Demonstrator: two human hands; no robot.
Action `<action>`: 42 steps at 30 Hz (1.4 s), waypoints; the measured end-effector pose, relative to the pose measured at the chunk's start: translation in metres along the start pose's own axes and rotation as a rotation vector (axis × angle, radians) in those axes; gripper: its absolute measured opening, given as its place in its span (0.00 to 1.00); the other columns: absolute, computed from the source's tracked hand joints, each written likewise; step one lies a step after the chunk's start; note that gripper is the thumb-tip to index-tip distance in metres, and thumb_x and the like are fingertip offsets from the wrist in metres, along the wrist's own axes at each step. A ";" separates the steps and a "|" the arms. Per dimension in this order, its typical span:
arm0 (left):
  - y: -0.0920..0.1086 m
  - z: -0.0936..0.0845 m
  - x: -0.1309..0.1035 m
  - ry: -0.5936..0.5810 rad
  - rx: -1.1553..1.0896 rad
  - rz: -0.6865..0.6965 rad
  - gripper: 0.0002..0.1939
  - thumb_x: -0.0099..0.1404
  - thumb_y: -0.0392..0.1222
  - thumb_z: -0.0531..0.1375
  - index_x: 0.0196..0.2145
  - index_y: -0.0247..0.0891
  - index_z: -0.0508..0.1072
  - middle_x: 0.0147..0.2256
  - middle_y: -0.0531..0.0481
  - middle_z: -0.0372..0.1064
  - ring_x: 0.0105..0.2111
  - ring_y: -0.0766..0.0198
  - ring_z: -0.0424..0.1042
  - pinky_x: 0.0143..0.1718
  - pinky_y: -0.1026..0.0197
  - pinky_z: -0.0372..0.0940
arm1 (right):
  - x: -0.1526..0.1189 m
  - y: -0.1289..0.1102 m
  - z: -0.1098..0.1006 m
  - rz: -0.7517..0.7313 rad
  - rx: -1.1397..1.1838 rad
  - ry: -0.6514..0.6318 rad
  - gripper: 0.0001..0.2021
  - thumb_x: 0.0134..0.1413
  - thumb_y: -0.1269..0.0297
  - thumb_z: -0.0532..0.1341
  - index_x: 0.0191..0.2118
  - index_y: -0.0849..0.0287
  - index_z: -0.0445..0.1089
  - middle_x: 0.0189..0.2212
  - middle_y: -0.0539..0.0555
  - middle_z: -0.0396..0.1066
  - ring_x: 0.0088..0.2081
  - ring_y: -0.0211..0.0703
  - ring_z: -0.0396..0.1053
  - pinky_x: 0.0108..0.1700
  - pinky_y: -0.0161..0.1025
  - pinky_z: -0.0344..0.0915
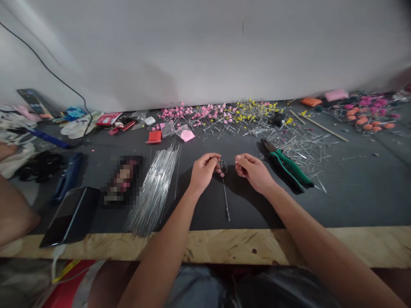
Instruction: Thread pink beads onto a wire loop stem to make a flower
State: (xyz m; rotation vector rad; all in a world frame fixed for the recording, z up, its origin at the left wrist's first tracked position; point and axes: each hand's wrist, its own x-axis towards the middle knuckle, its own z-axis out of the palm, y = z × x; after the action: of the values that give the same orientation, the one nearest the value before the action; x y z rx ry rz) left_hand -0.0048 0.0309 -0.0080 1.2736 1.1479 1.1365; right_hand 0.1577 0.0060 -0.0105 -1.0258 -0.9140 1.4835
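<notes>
My left hand (pixel 205 171) pinches a small wire stem (pixel 225 196) at its top, where thin wire is bent into a cage-like loop. A little pink lump (pixel 221 174) sits just below the loop, and the twisted shank hangs down toward the table's front edge. Just to the right of the loop, my right hand (pixel 252 171) is apart from it, fingers curled with thumb and forefinger together; anything between them is too small to make out. Green-handled pliers (pixel 289 167) lie to the right of that hand. A bundle of straight wires (pixel 156 188) rests left of my left forearm.
Pink-tipped wires (pixel 199 113) and yellow-tipped wires (pixel 257 111) line the back, with loose wires (pixel 298 147) behind the pliers. Orange and magenta pieces (pixel 369 113) are back right. A folded phone (pixel 72 216) and a blue tool (pixel 67 177) lie left, near another person's arm (pixel 14 205).
</notes>
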 end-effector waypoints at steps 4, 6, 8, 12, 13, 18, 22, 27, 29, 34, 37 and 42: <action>-0.006 -0.005 0.005 0.076 0.056 0.011 0.09 0.57 0.39 0.55 0.33 0.35 0.73 0.30 0.50 0.69 0.24 0.71 0.68 0.25 0.68 0.65 | 0.000 0.000 0.000 0.000 0.034 -0.004 0.12 0.45 0.59 0.64 0.22 0.58 0.62 0.17 0.45 0.59 0.19 0.30 0.52 0.20 0.32 0.45; -0.009 -0.008 0.007 0.119 0.072 0.008 0.10 0.57 0.39 0.55 0.34 0.36 0.73 0.31 0.50 0.69 0.24 0.70 0.68 0.24 0.68 0.65 | 0.001 0.000 0.000 0.007 0.042 0.000 0.11 0.45 0.60 0.64 0.22 0.58 0.62 0.17 0.45 0.59 0.19 0.30 0.52 0.21 0.32 0.46; -0.011 -0.011 0.008 0.142 0.072 0.007 0.10 0.57 0.40 0.54 0.34 0.35 0.73 0.31 0.49 0.69 0.25 0.70 0.68 0.24 0.68 0.65 | 0.000 -0.001 0.001 0.012 0.047 0.000 0.11 0.45 0.61 0.63 0.22 0.58 0.62 0.18 0.45 0.60 0.19 0.30 0.53 0.21 0.33 0.46; -0.011 -0.012 0.009 0.143 0.087 0.006 0.10 0.57 0.40 0.54 0.35 0.35 0.73 0.31 0.49 0.69 0.26 0.69 0.68 0.24 0.68 0.65 | 0.000 -0.004 0.001 0.031 0.035 0.000 0.09 0.44 0.62 0.63 0.24 0.57 0.62 0.18 0.45 0.59 0.20 0.31 0.54 0.22 0.33 0.47; -0.011 -0.012 0.008 0.141 0.094 0.005 0.10 0.57 0.40 0.54 0.35 0.35 0.73 0.31 0.49 0.69 0.26 0.69 0.68 0.24 0.68 0.65 | -0.001 -0.004 0.001 0.032 0.030 0.001 0.08 0.43 0.63 0.63 0.24 0.57 0.62 0.18 0.45 0.60 0.20 0.31 0.54 0.22 0.33 0.48; -0.010 -0.011 0.008 0.143 0.105 0.005 0.10 0.57 0.39 0.54 0.35 0.35 0.72 0.32 0.48 0.69 0.26 0.69 0.68 0.25 0.67 0.65 | 0.001 -0.002 -0.001 0.030 0.018 -0.017 0.06 0.42 0.65 0.64 0.28 0.58 0.66 0.22 0.46 0.65 0.22 0.31 0.57 0.23 0.33 0.51; -0.010 -0.011 0.008 0.147 0.116 -0.017 0.11 0.58 0.40 0.54 0.35 0.35 0.72 0.32 0.48 0.69 0.26 0.70 0.68 0.24 0.68 0.64 | 0.003 0.002 -0.004 0.058 -0.007 -0.004 0.11 0.42 0.62 0.65 0.34 0.59 0.69 0.31 0.51 0.71 0.25 0.31 0.63 0.25 0.32 0.55; -0.010 -0.011 0.008 0.136 0.117 -0.007 0.12 0.58 0.42 0.54 0.36 0.35 0.72 0.31 0.48 0.69 0.25 0.70 0.67 0.22 0.68 0.63 | 0.004 0.003 -0.004 0.062 -0.024 -0.002 0.14 0.42 0.57 0.65 0.35 0.59 0.70 0.28 0.51 0.70 0.23 0.31 0.63 0.24 0.32 0.57; -0.009 -0.011 0.008 0.131 0.122 -0.009 0.11 0.58 0.42 0.54 0.36 0.35 0.72 0.31 0.48 0.69 0.25 0.70 0.67 0.22 0.69 0.62 | 0.003 0.002 -0.004 0.061 -0.025 0.006 0.14 0.42 0.55 0.65 0.34 0.59 0.69 0.26 0.49 0.69 0.22 0.31 0.63 0.23 0.32 0.56; -0.007 -0.011 0.006 0.102 0.189 0.027 0.11 0.59 0.45 0.56 0.34 0.35 0.72 0.30 0.48 0.69 0.23 0.70 0.67 0.21 0.70 0.61 | 0.003 0.002 -0.004 0.052 -0.025 0.001 0.13 0.42 0.56 0.65 0.33 0.59 0.69 0.28 0.50 0.70 0.24 0.31 0.65 0.24 0.31 0.59; -0.007 -0.011 0.005 0.078 0.194 -0.003 0.12 0.59 0.47 0.56 0.34 0.35 0.69 0.30 0.47 0.70 0.22 0.70 0.68 0.18 0.70 0.60 | 0.004 0.005 -0.002 0.026 -0.039 0.028 0.13 0.42 0.56 0.64 0.33 0.58 0.67 0.30 0.51 0.71 0.29 0.36 0.69 0.27 0.33 0.63; -0.005 -0.011 0.001 0.089 0.291 -0.101 0.12 0.61 0.48 0.54 0.33 0.35 0.67 0.32 0.45 0.72 0.18 0.70 0.69 0.12 0.71 0.54 | 0.000 0.009 0.003 -0.068 -0.281 0.158 0.14 0.45 0.51 0.61 0.30 0.58 0.65 0.28 0.53 0.72 0.25 0.37 0.69 0.22 0.33 0.62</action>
State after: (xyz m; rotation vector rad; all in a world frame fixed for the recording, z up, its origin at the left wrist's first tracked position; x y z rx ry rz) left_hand -0.0162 0.0328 -0.0129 1.3776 1.4684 0.9839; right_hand 0.1520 0.0046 -0.0183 -1.2836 -1.0512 1.2203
